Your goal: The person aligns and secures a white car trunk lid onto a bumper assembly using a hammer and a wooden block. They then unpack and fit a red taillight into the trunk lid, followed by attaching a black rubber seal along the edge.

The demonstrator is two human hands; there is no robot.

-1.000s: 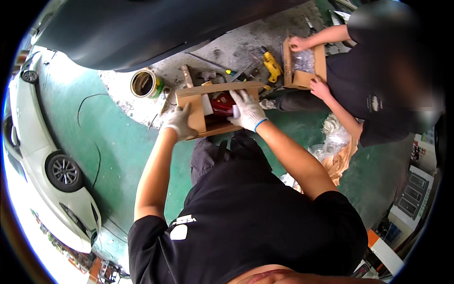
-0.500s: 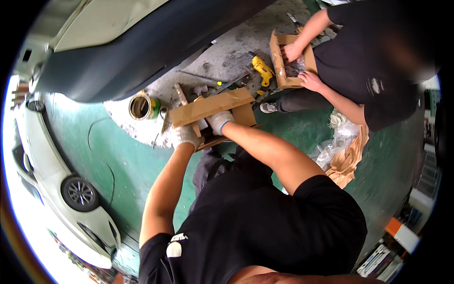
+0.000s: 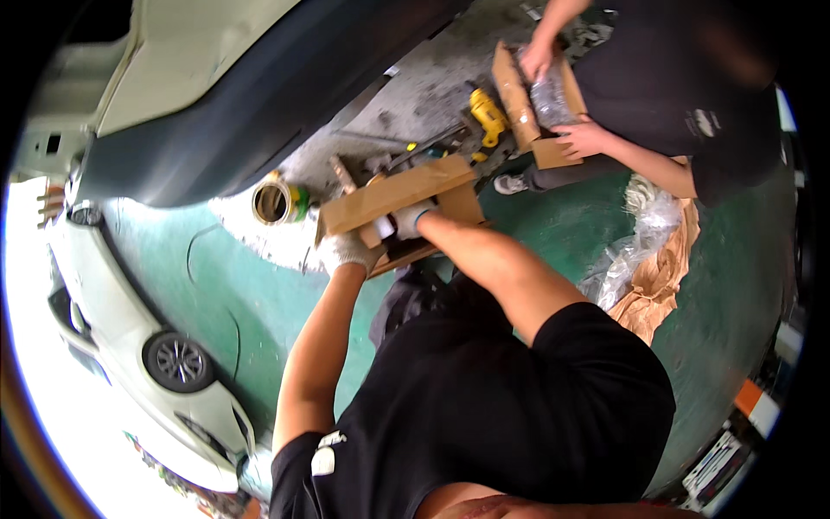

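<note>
Head view: a person in a black shirt bends over a flat brown cardboard box (image 3: pixel 399 195) on the green workshop floor (image 3: pixel 259 303), both gloved hands at its near edge. The left hand (image 3: pixel 348 251), in a white work glove, is curled shut around the box's lower left corner. The right hand (image 3: pixel 406 220), gloved in white with a blue cuff, is closed on the box's near side just right of the left hand; its fingertips are hidden behind the cardboard flap. The box lies tilted, where the green floor meets a patch of bare grey concrete (image 3: pixel 415 95).

Just left of the box stands an open round tin (image 3: pixel 278 201) with a green label. Beyond it, on the concrete, lie a yellow power tool (image 3: pixel 488 114) and some hand tools too small to tell apart. At far right a second person in black holds another cardboard box (image 3: pixel 525 108) with clear plastic wrap inside. Crumpled brown paper and plastic film (image 3: pixel 650 259) lie to the right. A dark car body (image 3: pixel 259 112) looms at far left, and a white car (image 3: pixel 147 346) is parked near left.
</note>
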